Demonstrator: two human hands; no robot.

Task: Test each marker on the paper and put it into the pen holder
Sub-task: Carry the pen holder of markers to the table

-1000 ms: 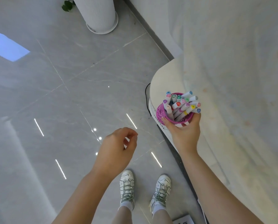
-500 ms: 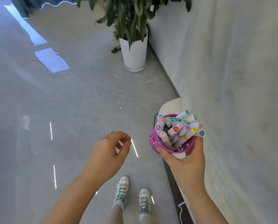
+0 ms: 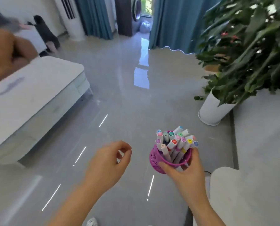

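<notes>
My right hand (image 3: 187, 175) grips a purple openwork pen holder (image 3: 155, 160) from below and behind, held in the air above the floor. Several white markers (image 3: 175, 142) with coloured caps stand packed in it, caps up. My left hand (image 3: 108, 163) hangs in the air to the left of the holder, apart from it, fingers loosely curled with thumb and forefinger close together and nothing between them. No paper is in view.
A potted plant in a white pot (image 3: 214, 110) stands at the right. A white bench or sofa edge (image 3: 38, 95) fills the left. A rounded white surface (image 3: 243, 193) sits at the lower right. Blue curtains (image 3: 173, 23) hang at the back above glossy grey floor (image 3: 127, 98).
The view has swung up from the floor to the room; the plant, curtains and white bench came into sight. Both hands keep much the same pose, the right still holding the holder.
</notes>
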